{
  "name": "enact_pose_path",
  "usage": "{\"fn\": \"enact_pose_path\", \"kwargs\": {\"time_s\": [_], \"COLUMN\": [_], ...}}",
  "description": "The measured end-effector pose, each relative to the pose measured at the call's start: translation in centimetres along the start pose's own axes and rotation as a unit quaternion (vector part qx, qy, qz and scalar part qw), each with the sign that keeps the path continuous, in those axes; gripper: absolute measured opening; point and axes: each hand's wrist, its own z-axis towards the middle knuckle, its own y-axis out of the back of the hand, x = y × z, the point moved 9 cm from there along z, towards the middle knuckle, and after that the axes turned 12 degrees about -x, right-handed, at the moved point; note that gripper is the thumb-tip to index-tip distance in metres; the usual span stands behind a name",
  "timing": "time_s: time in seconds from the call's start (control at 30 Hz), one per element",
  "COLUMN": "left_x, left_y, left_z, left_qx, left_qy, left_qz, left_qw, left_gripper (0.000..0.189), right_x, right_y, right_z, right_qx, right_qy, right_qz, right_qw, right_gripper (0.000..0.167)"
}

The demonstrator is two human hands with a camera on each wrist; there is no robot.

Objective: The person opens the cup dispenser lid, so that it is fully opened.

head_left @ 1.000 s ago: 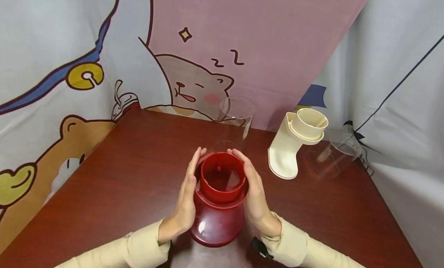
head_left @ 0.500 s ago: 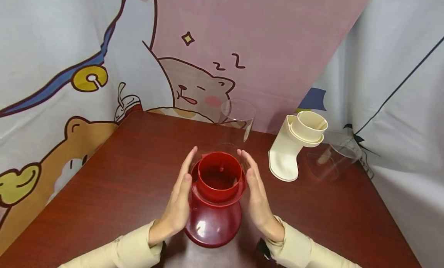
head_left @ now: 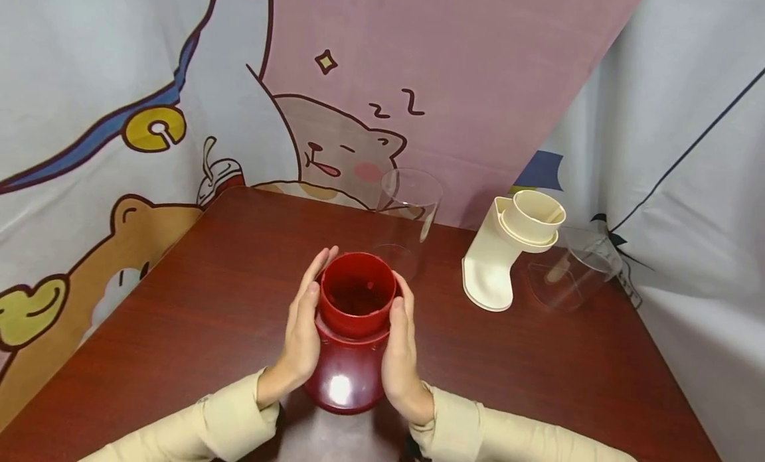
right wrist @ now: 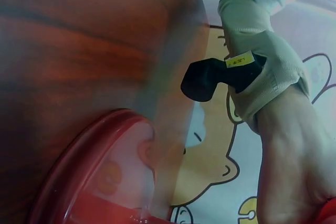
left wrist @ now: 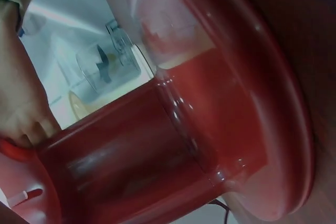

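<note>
A red plastic stand (head_left: 358, 324) with a round open collar on top and a wide flared base is in front of the person in the head view. My left hand (head_left: 300, 336) holds its left side just below the collar, and my right hand (head_left: 400, 356) holds the opposite side. Fingers lie along the collar, with the tips towards its far side. The left wrist view shows the stand's smooth column (left wrist: 121, 156) and rounded base (left wrist: 273, 103), with the other hand's bent fingers under the rim. In the right wrist view, the base (right wrist: 100, 171) lies close to the tabletop.
Beyond the hands a clear plastic cylinder (head_left: 406, 216) stands on the dark wooden table (head_left: 251, 263). To the right are a cream plastic stand (head_left: 499, 259) with a round collar and a tilted clear container (head_left: 574, 269). Printed cloth (head_left: 478, 83) surrounds the table's back and sides.
Half a second ago both palms stood a little apart from the stand; now they press in on its sides. Hands and stand have shifted slightly left and away.
</note>
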Motion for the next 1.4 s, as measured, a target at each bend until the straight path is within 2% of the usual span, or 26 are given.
{"fn": "enact_pose_path", "kwargs": {"time_s": [0.23, 0.47, 0.63, 0.8, 1.2, 1.3, 1.4], "left_x": [1.3, 2.3, 3.4, 4.8, 7.9, 8.5, 8.8], "left_y": [1.2, 2.6, 3.8, 5.3, 9.0, 9.4, 9.6], "left_z": [2.3, 4.8, 7.8, 10.8, 18.0, 19.4, 20.6], "left_qx": [-0.023, -0.026, -0.007, -0.003, 0.008, 0.000, -0.010], "left_qy": [0.013, 0.022, 0.029, 0.037, 0.093, 0.106, 0.105], "left_qz": [-0.008, -0.017, -0.019, -0.014, 0.048, 0.019, -0.015], "left_qw": [0.9996, 0.9993, 0.9994, 0.9992, 0.9944, 0.9942, 0.9943], "left_gripper": [0.057, 0.058, 0.058, 0.059, 0.053, 0.048, 0.043], "right_x": [-1.2, -2.1, -2.7, -3.5, -5.9, -6.4, -6.6], "right_y": [-2.2, -4.7, -7.1, -9.4, -14.5, -15.6, -16.4], "right_z": [1.4, 2.9, 4.5, 6.4, 12.0, 13.3, 14.5], "right_qx": [-0.002, 0.008, 0.014, -0.002, -0.048, -0.051, -0.045], "right_qy": [0.001, 0.005, 0.014, 0.019, 0.038, 0.040, 0.048], "right_qz": [0.013, 0.028, 0.036, 0.027, -0.054, -0.066, -0.072], "right_qw": [0.9999, 0.9996, 0.9991, 0.9995, 0.9967, 0.9958, 0.9952], "right_gripper": [0.053, 0.053, 0.052, 0.053, 0.053, 0.053, 0.052]}}
